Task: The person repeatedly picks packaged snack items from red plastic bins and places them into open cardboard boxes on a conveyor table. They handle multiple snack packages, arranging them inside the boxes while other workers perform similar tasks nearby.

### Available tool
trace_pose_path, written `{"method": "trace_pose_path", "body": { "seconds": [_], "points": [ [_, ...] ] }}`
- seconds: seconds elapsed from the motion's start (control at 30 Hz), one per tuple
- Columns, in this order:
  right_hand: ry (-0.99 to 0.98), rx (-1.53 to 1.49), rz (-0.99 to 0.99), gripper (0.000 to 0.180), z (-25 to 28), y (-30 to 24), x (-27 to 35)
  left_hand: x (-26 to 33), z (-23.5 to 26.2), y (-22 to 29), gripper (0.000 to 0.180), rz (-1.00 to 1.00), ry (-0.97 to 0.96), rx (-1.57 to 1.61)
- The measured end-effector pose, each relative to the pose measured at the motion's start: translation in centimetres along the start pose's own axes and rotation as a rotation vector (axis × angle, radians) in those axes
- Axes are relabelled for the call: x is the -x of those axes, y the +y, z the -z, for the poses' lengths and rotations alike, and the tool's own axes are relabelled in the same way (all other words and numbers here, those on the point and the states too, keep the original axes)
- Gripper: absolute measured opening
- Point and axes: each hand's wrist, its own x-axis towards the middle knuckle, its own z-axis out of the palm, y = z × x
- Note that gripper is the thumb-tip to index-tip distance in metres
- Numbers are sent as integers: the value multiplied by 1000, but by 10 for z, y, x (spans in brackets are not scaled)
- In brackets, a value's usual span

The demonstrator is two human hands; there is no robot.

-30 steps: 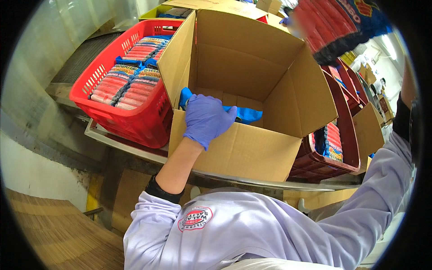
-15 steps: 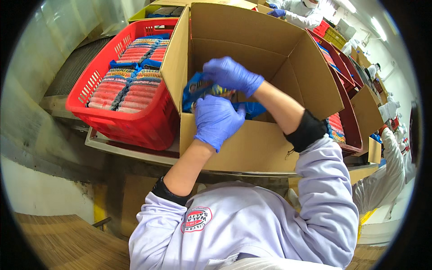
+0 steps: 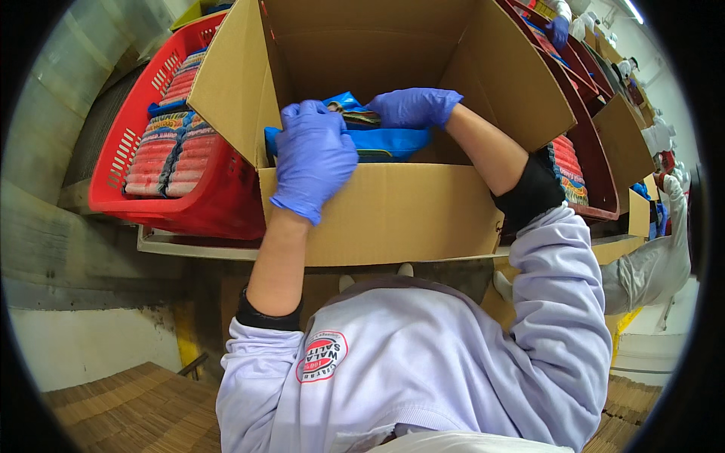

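Blue gloves covered both hands, which worked close together just inside the near wall of the open carton [image 3: 385, 219]. The left hand [image 3: 313, 155] was half curled, knuckles up, over the left part of a blue pack [image 3: 389, 142]; its fingertips were hidden, so whether it had closed on the film could not be told. The right hand [image 3: 415, 109] reached in over the right side, its fingers together and only slightly bent, lying against the upper part of the plastic; a firm pinch could not be made out there either.

That pack lay low behind the carton's near wall, partly under both hands, and whether it was one pack or two overlapping could not be told. Its shiny film looked slick and soft, likely to crease and slide under gloves. It would probably have some weight and sag if lifted by one corner, so a hold at both ends, with fingers underneath, seemed safest; hard squeezing might mark the contents.

To the left, a red basket [image 3: 185, 211] held ridged red packs [image 3: 155, 155] in rows, standing on the bench [image 3: 181, 241] beside the carton. To the right stood a dark red crate [image 3: 600, 181] with similar packs inside, and farther off another person's gloved hand [image 3: 558, 32] hung near the crates
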Motion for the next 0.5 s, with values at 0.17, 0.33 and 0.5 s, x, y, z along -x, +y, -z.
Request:
{"method": "trace_pose_path", "body": {
  "seconds": [0.17, 0.33, 0.5],
  "points": [
    [135, -136, 275, 29, 6, -28, -27, -25, -10, -28, 28, -64, 77, 115],
    [230, -115, 446, 25, -10, -24, -61, -32, -11, -26, 34, 239, -167, 214],
    [483, 363, 317, 15, 9, -63, 14, -23, -17, -42, 28, 78, -124, 464]
  ]
}}
